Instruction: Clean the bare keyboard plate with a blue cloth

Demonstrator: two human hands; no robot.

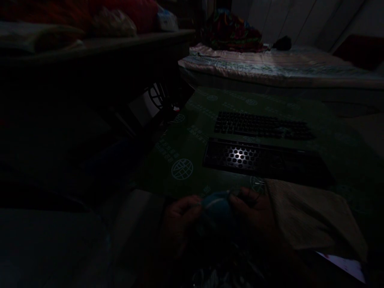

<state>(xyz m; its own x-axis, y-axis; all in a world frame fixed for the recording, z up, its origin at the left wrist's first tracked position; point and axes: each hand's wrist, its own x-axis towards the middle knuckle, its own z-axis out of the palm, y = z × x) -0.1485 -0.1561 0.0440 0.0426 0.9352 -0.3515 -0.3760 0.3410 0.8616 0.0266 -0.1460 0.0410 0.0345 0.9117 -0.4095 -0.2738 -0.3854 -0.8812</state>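
Observation:
My left hand (181, 218) and my right hand (253, 208) are close together at the bottom middle, fingers closed on opposite sides of a small blue cloth-like piece (216, 203). A pale line runs across that piece; its lower part is lost in the dark, so its exact kind is unclear. Beyond the hands lies a dark keyboard base (240, 156) with hexagonal holes, lit by a spot of light. Behind it, apart from it, sits a panel of black keyboard keys (258, 124). Just right of my right hand is a beige cloth (312, 216).
A green sheet (183, 140) with white globe prints lies under the keyboard parts. A lit screen (345, 264) shows partly beneath the beige cloth. At left stands a table (135, 42) with bags on it. A bed (270, 66) with a bundled patterned blanket (234, 34) is at the back.

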